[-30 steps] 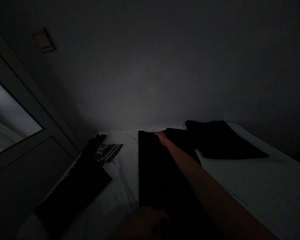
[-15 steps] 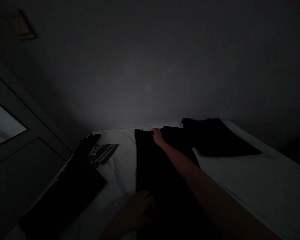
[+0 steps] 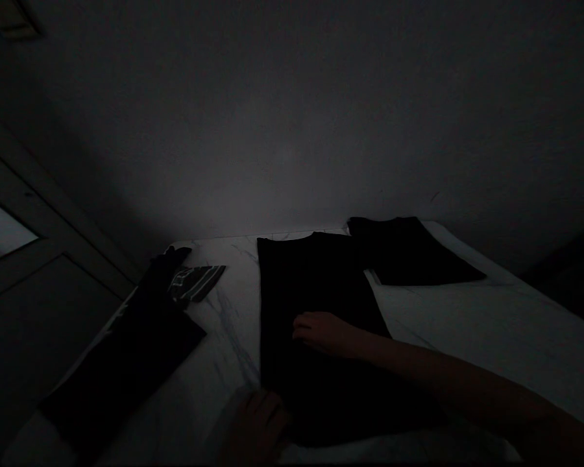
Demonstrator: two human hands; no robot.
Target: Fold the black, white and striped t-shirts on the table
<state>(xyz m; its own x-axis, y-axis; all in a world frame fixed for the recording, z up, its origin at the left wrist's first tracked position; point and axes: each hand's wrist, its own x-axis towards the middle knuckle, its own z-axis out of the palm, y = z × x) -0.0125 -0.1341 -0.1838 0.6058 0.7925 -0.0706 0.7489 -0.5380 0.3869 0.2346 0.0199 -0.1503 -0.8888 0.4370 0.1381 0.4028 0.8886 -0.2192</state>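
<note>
Grip, right: open, the right hand [image 3: 324, 333] lying flat and palm-down with its fingers together and pointing left, clenching nothing. Grip, left: the left hand [image 3: 260, 428] sits dim at the bottom of the view, curled loosely at the lower left edge of the shirt; whether it pinches the cloth cannot be told.

Item 1: black round-necked shirt [image 3: 311, 279], 1 piece, laid flat and squared into a long rectangle, neckline toward the wall, lying mid-table. Its lower part runs under the right hand, and its lower edge lies toward the person.

Item 2: white grey-veined table [image 3: 472, 331], carrying all 4 cloth pieces.

Item 3: flat folded black garment [image 3: 403, 256], 1 piece, at the far right of the table, just beside the shirt's upper right corner.

Item 4: long folded black garment [image 3: 126, 350], 1 piece, along the table's left side, well clear of the shirt, tilted across the view.

Item 5: small dark striped cloth [image 3: 194, 284], 1 piece, grey-and-white bands, partly tucked against the far end of Item 4.

Item 6: grey painted wall [image 3: 292, 130], behind the table's far edge.

Item 7: dark-framed glass panel [image 3: 2, 233], at the far left, beside the table.
</note>
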